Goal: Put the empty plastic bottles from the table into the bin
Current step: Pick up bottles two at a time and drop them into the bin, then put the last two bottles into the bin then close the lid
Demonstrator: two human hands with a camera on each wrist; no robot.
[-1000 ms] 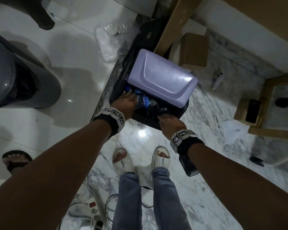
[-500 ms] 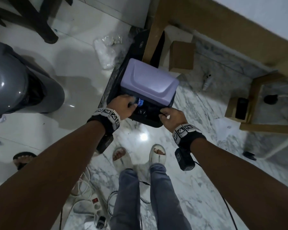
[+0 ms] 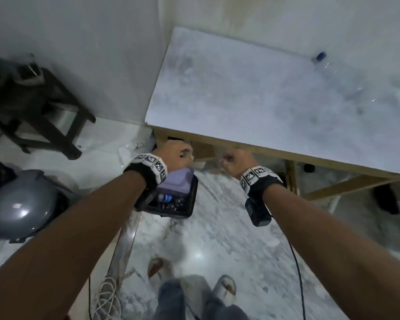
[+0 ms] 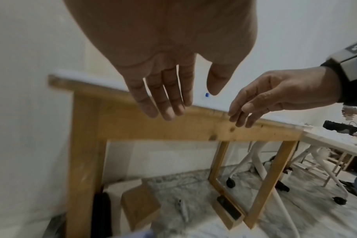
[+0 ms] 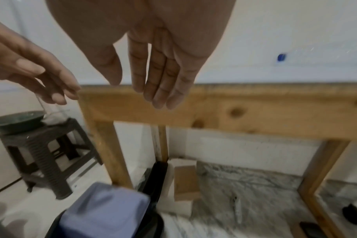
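A clear plastic bottle with a blue cap lies at the far right of the white tabletop. The black bin with a purple lid stands on the floor under the table's near left corner, and a blue-labelled bottle shows inside it. My left hand and right hand hover side by side at the table's wooden front rail. Both hold nothing. In the wrist views the left fingers and right fingers hang straight and relaxed.
A dark stool with a dish on it stands at the left wall. A grey domed container sits at the left, and cables lie on the floor. Under the table is a cardboard box. My feet stand on marble floor.
Both hands let go at the bin and rose to the table's front rail, leaving the bottle inside. The head view lifted from the bin to the tabletop.
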